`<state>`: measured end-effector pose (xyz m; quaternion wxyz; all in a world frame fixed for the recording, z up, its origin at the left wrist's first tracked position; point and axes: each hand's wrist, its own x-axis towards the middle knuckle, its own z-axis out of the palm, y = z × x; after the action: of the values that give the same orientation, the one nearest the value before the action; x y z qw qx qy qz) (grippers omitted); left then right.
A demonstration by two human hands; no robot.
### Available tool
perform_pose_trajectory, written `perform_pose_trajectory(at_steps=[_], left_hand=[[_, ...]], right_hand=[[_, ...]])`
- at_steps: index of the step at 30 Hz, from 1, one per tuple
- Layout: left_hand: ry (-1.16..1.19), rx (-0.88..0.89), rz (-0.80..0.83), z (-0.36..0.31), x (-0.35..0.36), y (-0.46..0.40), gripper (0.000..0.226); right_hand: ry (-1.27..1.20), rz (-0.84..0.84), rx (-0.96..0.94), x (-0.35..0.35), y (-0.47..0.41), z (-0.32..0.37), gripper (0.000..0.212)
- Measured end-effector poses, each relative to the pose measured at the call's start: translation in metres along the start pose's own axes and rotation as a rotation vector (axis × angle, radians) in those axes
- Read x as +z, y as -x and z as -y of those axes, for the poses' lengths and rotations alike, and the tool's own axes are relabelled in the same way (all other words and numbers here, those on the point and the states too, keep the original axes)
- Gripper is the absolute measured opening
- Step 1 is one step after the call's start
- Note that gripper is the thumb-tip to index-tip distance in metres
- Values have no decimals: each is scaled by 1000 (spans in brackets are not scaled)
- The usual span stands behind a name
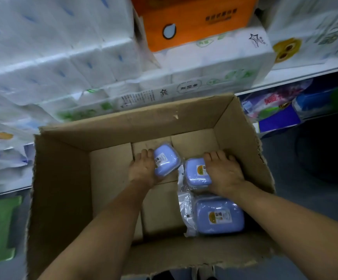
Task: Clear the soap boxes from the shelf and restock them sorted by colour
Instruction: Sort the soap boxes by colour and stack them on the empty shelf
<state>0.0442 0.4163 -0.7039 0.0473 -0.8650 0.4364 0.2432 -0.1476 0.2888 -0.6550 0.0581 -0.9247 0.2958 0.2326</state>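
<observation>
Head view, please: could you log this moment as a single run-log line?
left hand: grips blue soap box | right hand: on second blue soap box | third blue soap box: in cardboard box

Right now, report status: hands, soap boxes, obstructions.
Left hand grips one blue soap box. Right hand on a second blue soap box. Third blue soap box lies in the cardboard carton. Nothing blocking.

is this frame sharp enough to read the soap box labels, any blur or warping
Head view: motion blur smears the tissue packs; the blue soap boxes in the cardboard box are sharper, but their labels stay unreadable; wide-angle bending at the edges; flat, dim light.
</observation>
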Motion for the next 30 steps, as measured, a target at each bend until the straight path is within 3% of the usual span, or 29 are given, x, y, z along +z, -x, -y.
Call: perform_pose_trajectory(at_steps=[4, 9, 14, 18, 22, 30], left_hand=[[154, -59, -24, -2, -16, 14, 86], [370, -138, -226, 6, -70, 73, 76], [430, -134, -399, 10, -145, 136, 74], [513, -121, -575, 8, -203, 185, 59], [547, -92, -729, 8, -256, 235, 64], [528, 38, -953, 14, -396, 293, 69]], right_hand=[[-96, 12, 26, -20, 15, 0, 84], [-284, -47, 40, -73, 45, -3, 88], [-407, -199, 8, -143, 79, -5, 87], [-516, -359, -51, -207, 107, -4, 77], [-644, -473, -179, -264, 136, -4, 87], [-800, -690, -350, -386, 162, 7, 80]])
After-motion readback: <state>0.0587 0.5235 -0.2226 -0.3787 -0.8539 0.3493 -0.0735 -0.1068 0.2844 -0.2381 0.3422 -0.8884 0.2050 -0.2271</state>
